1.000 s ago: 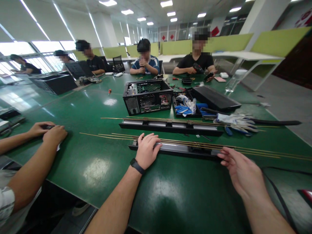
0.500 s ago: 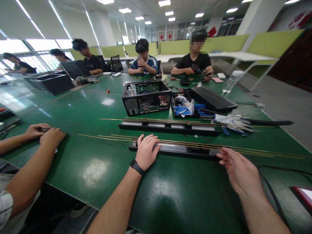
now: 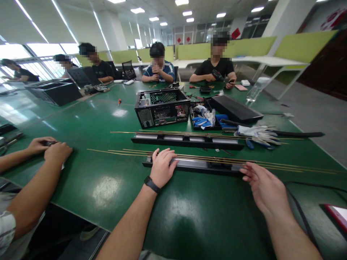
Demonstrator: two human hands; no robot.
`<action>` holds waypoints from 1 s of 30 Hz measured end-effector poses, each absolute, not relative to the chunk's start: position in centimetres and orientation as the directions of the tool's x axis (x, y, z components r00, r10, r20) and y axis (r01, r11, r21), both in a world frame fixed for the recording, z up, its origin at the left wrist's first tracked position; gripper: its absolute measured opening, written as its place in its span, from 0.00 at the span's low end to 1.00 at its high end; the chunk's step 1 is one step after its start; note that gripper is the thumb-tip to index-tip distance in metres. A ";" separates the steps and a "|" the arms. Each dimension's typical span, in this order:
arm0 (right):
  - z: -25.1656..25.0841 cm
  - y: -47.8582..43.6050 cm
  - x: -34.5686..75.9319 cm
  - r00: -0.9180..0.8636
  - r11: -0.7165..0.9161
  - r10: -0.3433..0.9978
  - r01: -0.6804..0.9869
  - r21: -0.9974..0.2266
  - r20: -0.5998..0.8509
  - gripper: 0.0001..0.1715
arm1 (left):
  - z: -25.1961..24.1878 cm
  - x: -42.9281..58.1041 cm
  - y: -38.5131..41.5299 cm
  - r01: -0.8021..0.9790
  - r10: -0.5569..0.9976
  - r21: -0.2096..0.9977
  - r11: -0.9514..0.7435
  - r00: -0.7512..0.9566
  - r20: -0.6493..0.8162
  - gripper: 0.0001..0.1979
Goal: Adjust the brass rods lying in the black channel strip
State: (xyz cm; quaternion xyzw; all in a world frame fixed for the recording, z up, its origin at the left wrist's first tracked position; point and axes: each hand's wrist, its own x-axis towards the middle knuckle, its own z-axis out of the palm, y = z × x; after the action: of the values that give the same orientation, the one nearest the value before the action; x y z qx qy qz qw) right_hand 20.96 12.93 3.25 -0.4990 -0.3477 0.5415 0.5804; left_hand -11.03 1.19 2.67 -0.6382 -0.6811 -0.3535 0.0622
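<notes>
A long black rail (image 3: pixel 193 166) with a shiny silver inner face lies across the table in front of me. Several thin brass-coloured rods (image 3: pixel 230 160) run lengthwise along it and stick out past both ends. My left hand (image 3: pixel 164 164) is wrapped over the rail's left part, across the rods, thumb on the near side. At the rail's right end my right hand (image 3: pixel 267 187) pinches at the rods with thumb and forefinger, the other fingers curled. How many rods it grips is hidden. Beyond lies a second black rail (image 3: pixel 173 139), also with brass rods along it.
Behind the rails stand an opened black computer case (image 3: pixel 162 110) and a tray with blue-and-white gloves (image 3: pixel 204 118). Another glove (image 3: pixel 260 135) lies at the second rail's right end. A co-worker's hands (image 3: pixel 55 150) are at my left. A black cable (image 3: pixel 300 211) curves at right.
The view shifts very slightly. Both my hands, the rails and the rods stay essentially where they were.
</notes>
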 end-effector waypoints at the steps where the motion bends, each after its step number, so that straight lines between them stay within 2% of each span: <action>1: 3.2 13.0 21.0 0.172 -0.084 0.976 -0.281 -0.956 -0.136 0.26 | 2.7 -11.0 1.2 0.914 0.825 0.401 -0.064 -0.178 0.537 0.03; 20: 3.1 12.9 20.8 0.185 -0.078 0.974 -0.273 -0.959 -0.132 0.22 | 2.7 -11.0 1.2 0.912 0.833 0.405 -0.059 -0.179 0.524 0.04; 30: 3.6 12.7 20.5 0.155 -0.104 0.977 -0.269 -0.957 -0.149 0.25 | 2.7 -10.9 1.2 0.912 0.826 0.406 -0.065 -0.179 0.535 0.03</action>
State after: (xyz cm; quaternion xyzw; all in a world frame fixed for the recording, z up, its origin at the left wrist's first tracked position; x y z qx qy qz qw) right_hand 20.55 12.66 3.62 -0.5030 -0.3515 0.5467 0.5697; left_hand -10.93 1.18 2.70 -0.6378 -0.6811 -0.3545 0.0606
